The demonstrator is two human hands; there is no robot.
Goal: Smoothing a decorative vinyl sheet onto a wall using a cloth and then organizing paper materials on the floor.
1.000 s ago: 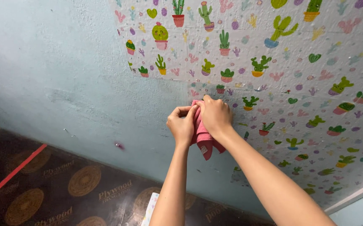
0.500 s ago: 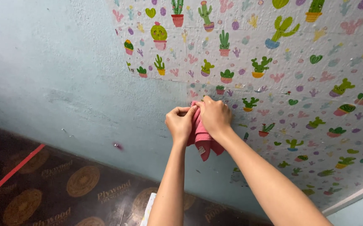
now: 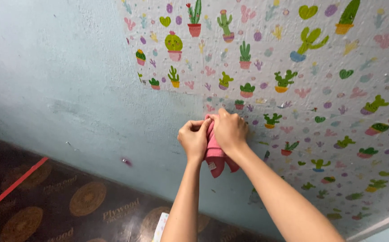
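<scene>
Head view of two hands at work on a pale blue wall (image 3: 69, 89), with the lower left corner of the cactus-patterned wallpaper (image 3: 320, 89) taken as the landmark. The pink cloth (image 3: 215, 157) lies bunched against the wall just below and to the right of that corner, on the stepped edge where paper meets bare paint. The right hand (image 3: 229, 131) lies closed over the top of the cloth, palm toward the wall and fingers curled, pressing it flat; the left hand (image 3: 194, 140) sits just left of it, touching the cloth, its fingertips bent inward and pinching at the paper edge or the cloth (which of the two cannot be told). The cloth appears light, soft and limp: its free end hangs in loose folds below the right hand, with a small white tag showing. It would likely crumple under any grip, and is best taken as a wad in the palm, as here. The wallpaper looks thin and wrinkled near the seam, so it is probably easy to tear or crease and wants pressure rather than pulling. Below the corner, past the wall's foot, runs dark printed floor covering (image 3: 46, 201) with a red stripe. Compared with a second ago, hands and cloth hold the same place beside the corner, with only a slight shift of the fingers.
</scene>
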